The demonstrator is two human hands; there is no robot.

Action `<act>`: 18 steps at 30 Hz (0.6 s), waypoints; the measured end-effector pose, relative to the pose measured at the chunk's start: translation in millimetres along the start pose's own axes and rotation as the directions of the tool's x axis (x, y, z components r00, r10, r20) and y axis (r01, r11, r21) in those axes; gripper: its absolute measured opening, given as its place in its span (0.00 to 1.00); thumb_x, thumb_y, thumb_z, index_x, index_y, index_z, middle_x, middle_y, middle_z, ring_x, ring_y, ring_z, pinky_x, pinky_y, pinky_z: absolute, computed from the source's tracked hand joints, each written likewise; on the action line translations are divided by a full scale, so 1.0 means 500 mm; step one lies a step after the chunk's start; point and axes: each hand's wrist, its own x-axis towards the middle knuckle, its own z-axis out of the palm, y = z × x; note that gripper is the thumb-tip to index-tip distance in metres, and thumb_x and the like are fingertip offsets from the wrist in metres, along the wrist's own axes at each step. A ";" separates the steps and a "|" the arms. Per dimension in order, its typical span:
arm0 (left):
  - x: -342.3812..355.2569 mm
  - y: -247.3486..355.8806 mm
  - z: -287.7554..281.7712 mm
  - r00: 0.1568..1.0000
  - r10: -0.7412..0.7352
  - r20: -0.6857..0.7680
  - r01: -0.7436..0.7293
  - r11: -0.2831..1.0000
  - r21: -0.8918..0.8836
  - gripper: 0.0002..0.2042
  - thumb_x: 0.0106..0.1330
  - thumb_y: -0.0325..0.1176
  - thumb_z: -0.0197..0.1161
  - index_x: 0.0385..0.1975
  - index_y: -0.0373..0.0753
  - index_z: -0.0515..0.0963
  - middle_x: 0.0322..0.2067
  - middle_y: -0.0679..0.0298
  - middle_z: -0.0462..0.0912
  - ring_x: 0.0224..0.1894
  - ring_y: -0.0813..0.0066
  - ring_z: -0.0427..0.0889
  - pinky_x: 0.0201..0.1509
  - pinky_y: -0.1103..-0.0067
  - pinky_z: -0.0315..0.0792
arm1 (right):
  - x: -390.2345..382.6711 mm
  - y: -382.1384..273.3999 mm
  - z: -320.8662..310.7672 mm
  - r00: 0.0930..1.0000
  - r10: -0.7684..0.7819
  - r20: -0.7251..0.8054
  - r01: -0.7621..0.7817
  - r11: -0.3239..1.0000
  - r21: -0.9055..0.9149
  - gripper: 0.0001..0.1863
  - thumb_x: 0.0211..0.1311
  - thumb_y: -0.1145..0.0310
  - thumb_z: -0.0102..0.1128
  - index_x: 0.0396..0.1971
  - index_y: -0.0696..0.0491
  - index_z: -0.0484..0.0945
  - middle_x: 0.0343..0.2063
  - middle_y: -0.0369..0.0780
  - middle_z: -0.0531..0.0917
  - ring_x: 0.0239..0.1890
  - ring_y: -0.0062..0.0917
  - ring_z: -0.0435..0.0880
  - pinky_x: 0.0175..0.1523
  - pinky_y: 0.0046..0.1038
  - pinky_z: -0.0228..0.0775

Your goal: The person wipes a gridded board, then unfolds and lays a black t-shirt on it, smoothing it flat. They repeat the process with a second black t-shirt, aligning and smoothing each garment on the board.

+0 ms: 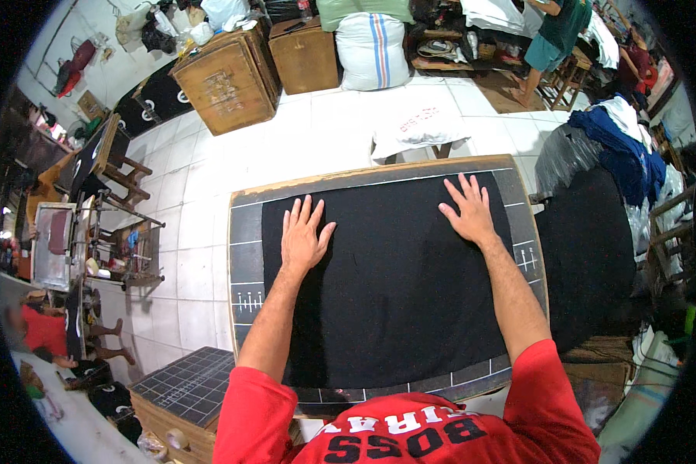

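Note:
A black cloth point(387, 309) lies spread on a dark board point(247, 271) with white ruled marks and a wooden edge. My left hand point(305, 236) rests flat near the cloth's upper left, fingers stretched forward and slightly apart. My right hand point(469, 211) lies open near the upper right of the cloth, fingers spread. Neither hand grips anything.
Black fabric and bagged clothing point(619, 155) are piled at right. A gridded box top point(182, 387) sits lower left. Beyond the board are a white sack on a stool point(417, 131) and wooden boxes point(224, 77). People work at upper right point(549, 39) and left point(42, 329).

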 end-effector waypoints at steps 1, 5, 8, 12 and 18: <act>0.000 -0.007 0.004 0.999 0.014 -0.036 -0.013 1.000 0.020 0.30 0.75 0.52 0.57 0.71 0.42 0.70 0.74 0.49 0.63 0.78 0.49 0.58 0.80 0.53 0.50 | 0.012 0.000 0.003 1.000 0.015 0.018 -0.015 1.000 -0.022 0.34 0.73 0.43 0.55 0.76 0.37 0.64 0.78 0.46 0.56 0.81 0.49 0.48 0.80 0.59 0.37; 0.007 0.005 0.016 0.998 -0.046 -0.053 0.051 0.995 0.081 0.31 0.74 0.53 0.56 0.72 0.42 0.69 0.73 0.49 0.63 0.77 0.49 0.57 0.80 0.50 0.48 | 0.044 -0.046 0.005 0.999 0.020 -0.041 -0.022 0.998 -0.054 0.34 0.73 0.46 0.56 0.75 0.41 0.65 0.77 0.49 0.58 0.80 0.49 0.50 0.80 0.57 0.40; 0.037 0.017 0.015 0.994 -0.085 -0.064 0.090 0.993 0.075 0.31 0.73 0.51 0.58 0.70 0.38 0.69 0.69 0.46 0.67 0.74 0.47 0.62 0.79 0.50 0.51 | 0.052 -0.148 0.013 0.970 -0.199 -0.142 0.195 0.980 -0.041 0.34 0.70 0.49 0.61 0.71 0.48 0.69 0.73 0.54 0.63 0.78 0.51 0.56 0.79 0.55 0.46; 0.045 0.012 0.000 0.985 -0.070 -0.156 0.076 0.997 0.033 0.27 0.70 0.43 0.64 0.66 0.38 0.73 0.67 0.47 0.70 0.72 0.46 0.65 0.77 0.53 0.55 | 0.024 -0.300 0.009 0.909 -0.390 -0.146 0.414 0.882 0.223 0.33 0.65 0.53 0.67 0.66 0.51 0.74 0.69 0.53 0.68 0.76 0.52 0.59 0.79 0.53 0.49; -0.231 0.001 -0.112 0.984 -0.002 -0.178 -0.031 0.983 -0.179 0.19 0.60 0.38 0.73 0.49 0.41 0.81 0.52 0.55 0.80 0.60 0.52 0.74 0.62 0.58 0.66 | -0.219 -0.356 -0.065 0.712 -0.701 0.040 0.580 0.620 0.529 0.19 0.57 0.55 0.73 0.44 0.49 0.82 0.39 0.40 0.78 0.47 0.37 0.76 0.51 0.40 0.70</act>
